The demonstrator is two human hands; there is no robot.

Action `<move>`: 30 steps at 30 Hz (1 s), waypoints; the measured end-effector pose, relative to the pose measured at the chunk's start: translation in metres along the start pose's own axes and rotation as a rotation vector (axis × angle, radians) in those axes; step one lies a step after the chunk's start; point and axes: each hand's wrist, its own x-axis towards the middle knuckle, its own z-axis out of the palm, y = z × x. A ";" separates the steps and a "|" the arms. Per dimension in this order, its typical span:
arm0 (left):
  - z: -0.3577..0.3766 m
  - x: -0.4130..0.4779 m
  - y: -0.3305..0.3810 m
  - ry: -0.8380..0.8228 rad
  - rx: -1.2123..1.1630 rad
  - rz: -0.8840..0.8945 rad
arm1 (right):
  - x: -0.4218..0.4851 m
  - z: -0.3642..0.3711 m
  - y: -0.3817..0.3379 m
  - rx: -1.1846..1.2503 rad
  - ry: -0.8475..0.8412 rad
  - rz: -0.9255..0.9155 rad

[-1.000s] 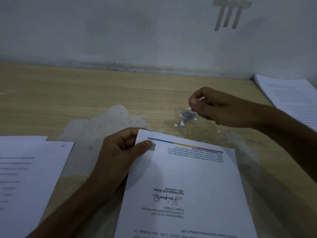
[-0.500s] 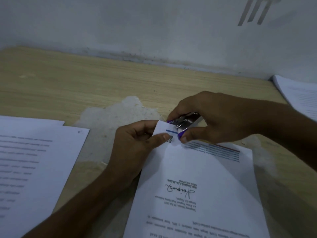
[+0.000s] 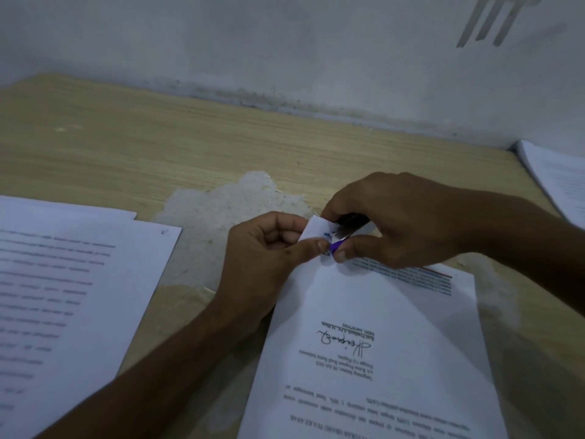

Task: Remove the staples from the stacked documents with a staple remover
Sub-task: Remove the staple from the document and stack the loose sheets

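The right hand (image 3: 411,223) is clenched around a small metal staple remover with purple grips (image 3: 343,237). The thumb is underneath and the fingers curl over the top, so only the tool's bright working end and a sliver of purple show between them. That end points leftward at the lifted far-left corner of the white printed document (image 3: 380,343) and sits touching or just over it. The staple itself is too small and too covered to make out. The left hand (image 3: 269,248) meets the tool from the other side, pinching the same corner between thumb and curled forefinger and holding it raised off the counter, so the two hands nearly touch with the paper between them. The coming move seems to turn on this: the corner lies immediately left of the tool, the tool's long axis runs roughly along the sheet's far edge, and the right hand would squeeze and pull while the left braces the paper. The rest of the document lies flat toward the camera, its text upside down with a signature mid-page. Farther out, a stack of white printed sheets (image 3: 63,296) lies at the left and another white stack (image 3: 557,179) at the far right. All of it rests on a pale wood-grain counter (image 3: 158,147) with a worn, peeled patch (image 3: 228,204) just behind the left hand.
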 end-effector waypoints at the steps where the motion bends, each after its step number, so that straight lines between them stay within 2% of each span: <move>1: 0.000 0.000 0.000 -0.001 0.005 0.005 | 0.000 0.000 0.000 -0.007 0.001 -0.005; 7: -0.001 0.000 0.000 -0.049 0.010 0.042 | 0.001 0.003 -0.002 -0.038 0.033 -0.038; 14: -0.005 0.002 -0.002 -0.094 0.030 0.037 | 0.004 0.012 0.004 -0.010 0.155 -0.056; 21: -0.004 0.001 -0.003 -0.032 0.088 0.058 | 0.001 0.010 0.011 0.092 0.059 -0.008; 25: -0.004 0.000 -0.003 -0.016 0.103 0.036 | -0.002 0.003 0.017 0.239 -0.020 -0.057; 30: -0.004 0.002 -0.002 -0.018 0.072 -0.046 | -0.006 -0.003 0.027 0.309 0.060 -0.101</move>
